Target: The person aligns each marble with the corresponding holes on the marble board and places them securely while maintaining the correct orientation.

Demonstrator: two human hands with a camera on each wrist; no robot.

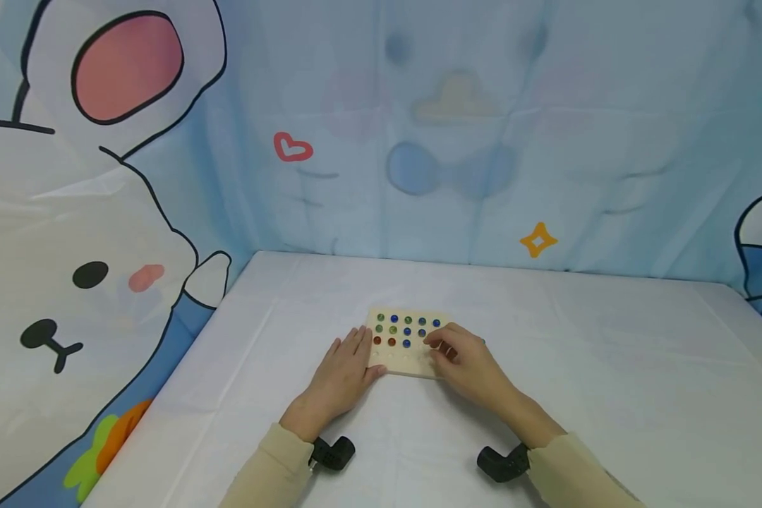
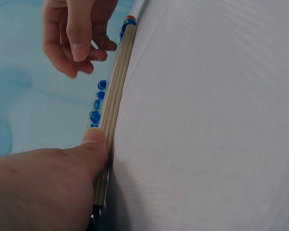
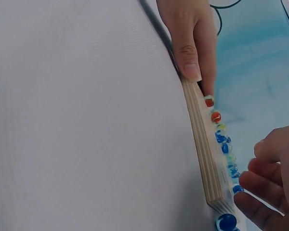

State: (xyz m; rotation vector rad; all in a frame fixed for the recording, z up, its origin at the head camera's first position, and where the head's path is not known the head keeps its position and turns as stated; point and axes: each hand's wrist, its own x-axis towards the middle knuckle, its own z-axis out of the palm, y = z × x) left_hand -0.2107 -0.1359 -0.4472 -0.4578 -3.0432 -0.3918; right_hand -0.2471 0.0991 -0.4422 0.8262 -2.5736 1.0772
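Left hand (image 1: 341,379) flat, steadying board (image 1: 398,364); right hand (image 1: 465,363) curled above.

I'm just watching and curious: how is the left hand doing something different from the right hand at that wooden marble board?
The left hand lies flat on the table with straight fingers, its thumb pressed against the board's left edge; the right hand has curled fingers. The left hand stays beside the board, while the right hand is over the board's right part, near the blue marbles. Whether the right hand pinches a marble cannot be told. Both come out of beige sleeves.
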